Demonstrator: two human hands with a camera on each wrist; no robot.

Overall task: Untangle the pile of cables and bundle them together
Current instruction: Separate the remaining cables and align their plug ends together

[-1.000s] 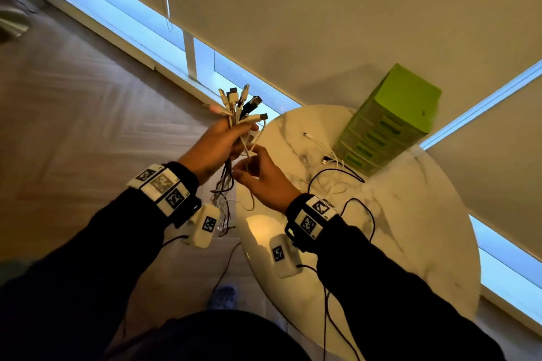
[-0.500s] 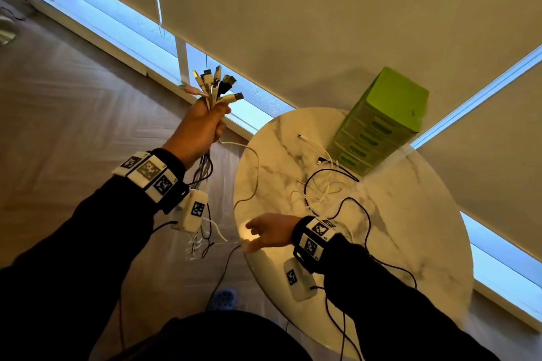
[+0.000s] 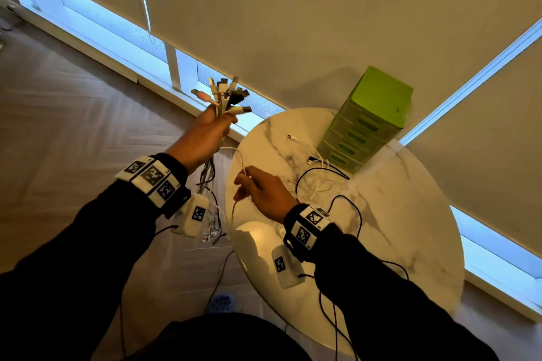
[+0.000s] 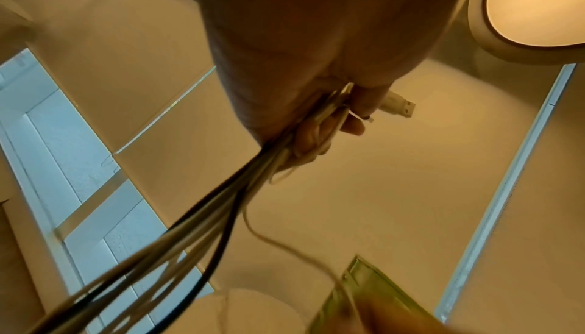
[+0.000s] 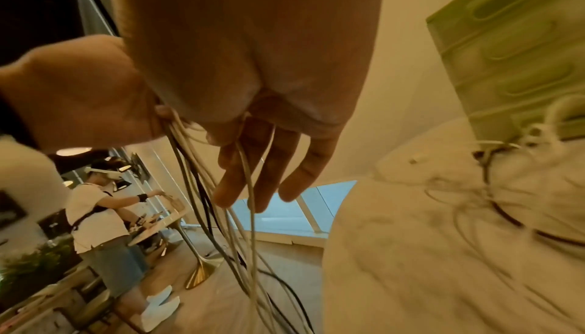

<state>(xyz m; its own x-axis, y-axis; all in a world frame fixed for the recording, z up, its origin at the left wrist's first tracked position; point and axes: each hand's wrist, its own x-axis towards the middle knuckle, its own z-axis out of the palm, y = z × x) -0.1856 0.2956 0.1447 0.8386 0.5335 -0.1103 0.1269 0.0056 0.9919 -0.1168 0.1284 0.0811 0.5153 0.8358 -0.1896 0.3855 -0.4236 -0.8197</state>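
My left hand (image 3: 215,129) is raised left of the table and grips a bundle of cables (image 3: 209,173). Their plug ends (image 3: 227,97) fan out above the fist and the rest hangs down past my wrist. In the left wrist view the cables (image 4: 221,214) run out of the fist (image 4: 316,114) beside a white USB plug (image 4: 398,104). My right hand (image 3: 245,183) is over the table's left edge, pinching a thin white cable (image 3: 239,160) that loops over from the bundle. In the right wrist view that cable (image 5: 250,189) runs down along the fingers (image 5: 269,164). More loose white and black cables (image 3: 313,182) lie on the table.
The round marble table (image 3: 396,228) carries a green drawer unit (image 3: 369,123) at its far edge, right behind the loose cables. Wooden floor and a low window lie to the left. Another person (image 5: 98,214) stands at a distant table.
My right hand left the bundle, dropped to the table's near edge, and has come back up holding the thin white cable. My left hand lifted the bundle up and away to the left.
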